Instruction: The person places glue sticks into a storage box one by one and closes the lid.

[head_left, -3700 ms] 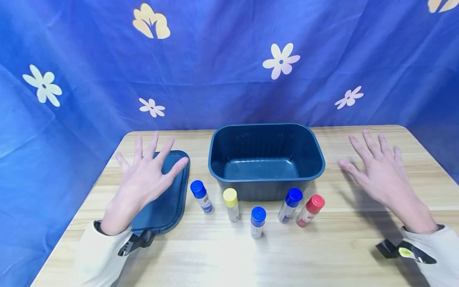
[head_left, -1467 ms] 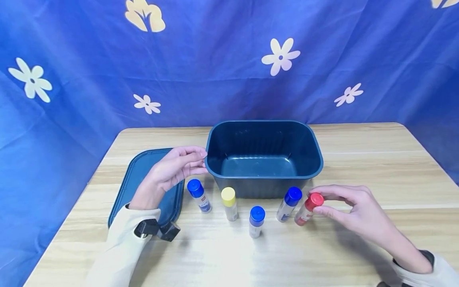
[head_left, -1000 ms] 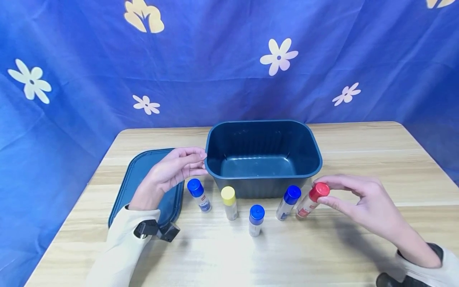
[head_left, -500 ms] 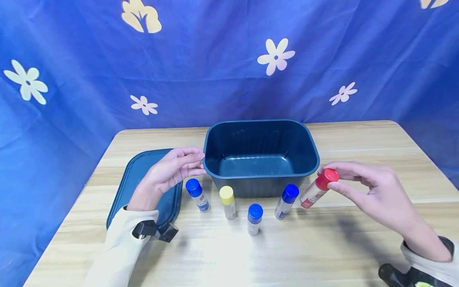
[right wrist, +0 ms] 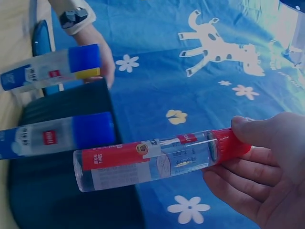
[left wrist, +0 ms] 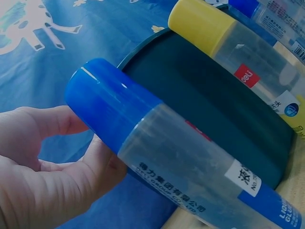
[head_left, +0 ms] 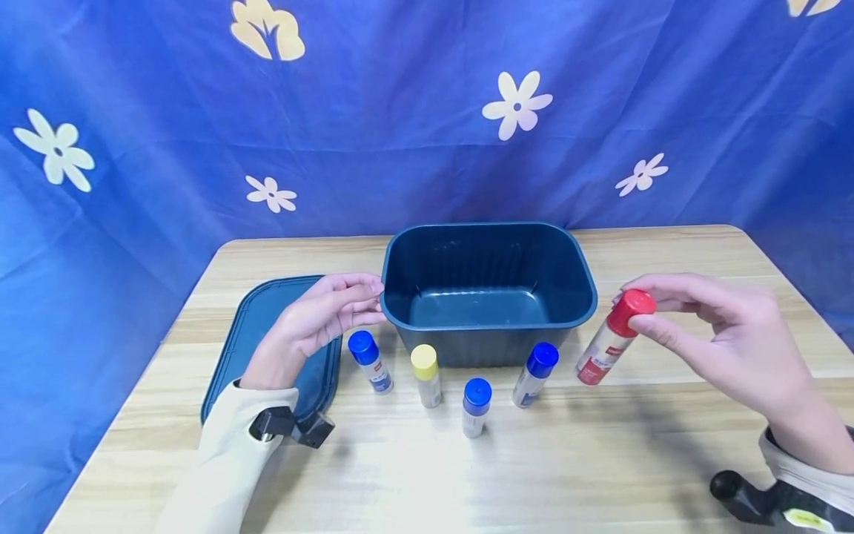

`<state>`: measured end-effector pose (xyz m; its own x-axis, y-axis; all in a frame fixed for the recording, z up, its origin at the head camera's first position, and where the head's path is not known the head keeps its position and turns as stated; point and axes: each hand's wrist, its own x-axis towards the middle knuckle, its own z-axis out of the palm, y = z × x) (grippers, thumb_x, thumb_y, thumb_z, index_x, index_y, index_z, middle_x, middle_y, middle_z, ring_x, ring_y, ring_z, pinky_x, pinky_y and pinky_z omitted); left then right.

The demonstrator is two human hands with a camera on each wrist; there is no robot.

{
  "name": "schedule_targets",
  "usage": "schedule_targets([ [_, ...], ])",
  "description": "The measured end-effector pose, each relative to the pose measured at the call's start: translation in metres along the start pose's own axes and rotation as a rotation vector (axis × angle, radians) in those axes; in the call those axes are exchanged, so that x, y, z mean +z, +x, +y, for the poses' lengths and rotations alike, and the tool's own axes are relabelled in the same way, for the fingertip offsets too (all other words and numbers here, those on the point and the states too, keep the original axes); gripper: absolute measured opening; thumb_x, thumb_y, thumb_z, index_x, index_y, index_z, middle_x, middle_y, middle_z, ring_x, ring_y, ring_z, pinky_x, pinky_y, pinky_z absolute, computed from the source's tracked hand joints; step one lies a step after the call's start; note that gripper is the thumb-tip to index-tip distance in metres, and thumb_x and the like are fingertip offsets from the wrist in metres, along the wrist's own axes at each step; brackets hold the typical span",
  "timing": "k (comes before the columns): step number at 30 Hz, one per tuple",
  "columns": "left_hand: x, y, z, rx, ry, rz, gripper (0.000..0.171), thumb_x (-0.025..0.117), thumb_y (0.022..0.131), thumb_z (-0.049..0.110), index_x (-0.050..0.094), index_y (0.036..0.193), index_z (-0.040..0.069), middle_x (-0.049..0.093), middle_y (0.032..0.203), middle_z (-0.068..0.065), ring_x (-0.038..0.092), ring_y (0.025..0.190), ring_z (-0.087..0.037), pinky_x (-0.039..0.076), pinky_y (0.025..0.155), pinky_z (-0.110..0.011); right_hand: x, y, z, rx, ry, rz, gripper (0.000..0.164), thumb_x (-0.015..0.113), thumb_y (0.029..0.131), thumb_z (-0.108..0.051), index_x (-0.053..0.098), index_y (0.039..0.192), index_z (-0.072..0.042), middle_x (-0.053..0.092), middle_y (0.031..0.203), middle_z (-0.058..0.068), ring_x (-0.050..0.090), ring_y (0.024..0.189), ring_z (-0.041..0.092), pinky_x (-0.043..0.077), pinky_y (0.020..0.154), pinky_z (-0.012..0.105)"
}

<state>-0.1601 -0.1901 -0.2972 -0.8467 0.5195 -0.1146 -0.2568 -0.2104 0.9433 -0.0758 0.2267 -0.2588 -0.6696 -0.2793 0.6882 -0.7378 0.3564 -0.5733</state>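
Note:
My right hand [head_left: 727, 334] pinches the red cap of a clear glue bottle [head_left: 605, 351] between thumb and fingers. It holds this bottle tilted, off the table, right of the dark teal plastic bin [head_left: 490, 337]. Seen from the right wrist, the red-labelled bottle [right wrist: 128, 164] lies nearly level across the view. At the bin's left rim, my left hand [head_left: 327, 315] grips the edge with thumb and fingertips; in the left wrist view, a blue cap [left wrist: 109, 102] hides those tips. The bin's visible floor is bare.
In front of the bin stand a left blue-capped bottle [head_left: 371, 363], a yellow-capped bottle [head_left: 427, 377], a front blue-capped bottle [head_left: 476, 408] and a right blue-capped bottle [head_left: 535, 374]. A teal lid [head_left: 247, 341] lies left, partly under the left forearm. Blue cloth [head_left: 400, 111] hangs behind the table.
Both hands were spread apart over the table at first. The left went to the bin's rim and stayed; the right took the red-capped glue bottle, lifting it up and rightward.

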Motion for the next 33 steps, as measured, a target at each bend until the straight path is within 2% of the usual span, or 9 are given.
schedule_targets([
  [6,0.000,0.001,0.001,0.008,-0.021,-0.018,0.024,0.044,0.099,-0.005,0.066,0.098,0.003,0.066,0.086,-0.007,0.067,0.080,-0.015,0.057,0.084,-0.030,-0.006,0.014,0.001,-0.081,0.314,0.034,0.031,0.077,0.073,0.013,0.061,0.097,0.025,0.071,0.094,0.020,0.069,0.085,0.018,0.056,0.078,0.019],
  [8,0.000,0.001,0.000,0.006,-0.020,-0.014,0.023,0.044,0.098,-0.005,0.066,0.099,0.002,0.066,0.086,-0.007,0.067,0.080,-0.015,0.057,0.084,-0.030,-0.007,0.017,0.002,-0.101,0.342,0.040,0.032,0.076,0.072,0.015,0.060,0.097,0.026,0.070,0.094,0.024,0.070,0.085,0.019,0.056,0.079,0.021],
  [15,-0.001,0.000,-0.001,0.000,-0.020,0.007,0.026,0.042,0.099,-0.006,0.067,0.099,0.004,0.067,0.088,-0.007,0.067,0.082,-0.015,0.057,0.084,-0.030,-0.010,0.022,0.003,-0.104,0.238,0.037,0.035,0.077,0.070,0.017,0.062,0.100,0.024,0.069,0.096,0.026,0.071,0.084,0.018,0.055,0.081,0.020],
  [21,-0.001,0.000,0.000,0.010,-0.033,-0.009,0.025,0.042,0.099,-0.005,0.065,0.100,0.002,0.067,0.089,-0.007,0.068,0.083,-0.016,0.056,0.085,-0.030,-0.009,0.026,0.005,-0.117,0.281,0.054,0.034,0.077,0.069,0.017,0.061,0.098,0.025,0.068,0.095,0.027,0.070,0.084,0.020,0.056,0.078,0.021],
  [26,0.001,0.001,0.001,0.005,-0.021,0.006,0.024,0.042,0.099,-0.004,0.065,0.102,0.001,0.067,0.091,-0.007,0.067,0.084,-0.016,0.056,0.085,-0.031,-0.010,0.027,0.007,-0.118,0.330,0.057,0.035,0.075,0.067,0.023,0.060,0.099,0.026,0.066,0.094,0.032,0.069,0.084,0.026,0.057,0.078,0.024],
  [33,0.000,0.000,0.000,-0.003,-0.008,0.036,0.024,0.041,0.100,-0.003,0.064,0.102,0.002,0.067,0.092,-0.007,0.068,0.084,-0.016,0.057,0.084,-0.030,-0.013,0.029,0.003,-0.072,0.143,0.070,0.036,0.077,0.067,0.020,0.064,0.101,0.020,0.067,0.091,0.028,0.069,0.082,0.021,0.056,0.079,0.021],
])
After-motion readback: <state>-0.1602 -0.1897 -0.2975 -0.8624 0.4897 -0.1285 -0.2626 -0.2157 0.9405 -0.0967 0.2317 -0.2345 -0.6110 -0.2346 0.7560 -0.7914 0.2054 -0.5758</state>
